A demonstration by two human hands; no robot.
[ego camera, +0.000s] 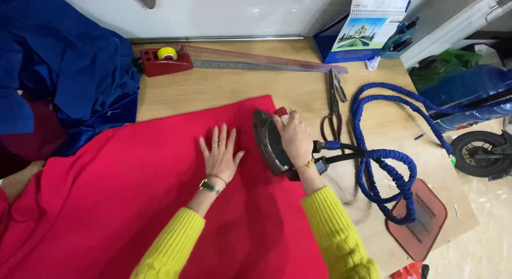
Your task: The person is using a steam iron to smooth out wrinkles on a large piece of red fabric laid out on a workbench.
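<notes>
Now left hand (220, 154) flat on red cloth (133, 204), right hand (294, 138) gripping iron (269, 143)

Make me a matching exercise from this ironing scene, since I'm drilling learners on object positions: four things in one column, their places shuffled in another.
Things:
1. iron
2. scissors
3. tape dispenser
4. left hand

Places:
A. lying on the bare wooden table, right of the red fabric
B. flat on the red fabric, fingers spread
C. at the table's back edge, by the long ruler
D. tilted on the red fabric, gripped by the right hand

Pairs: 1-D, 2-A, 3-C, 4-B
</notes>
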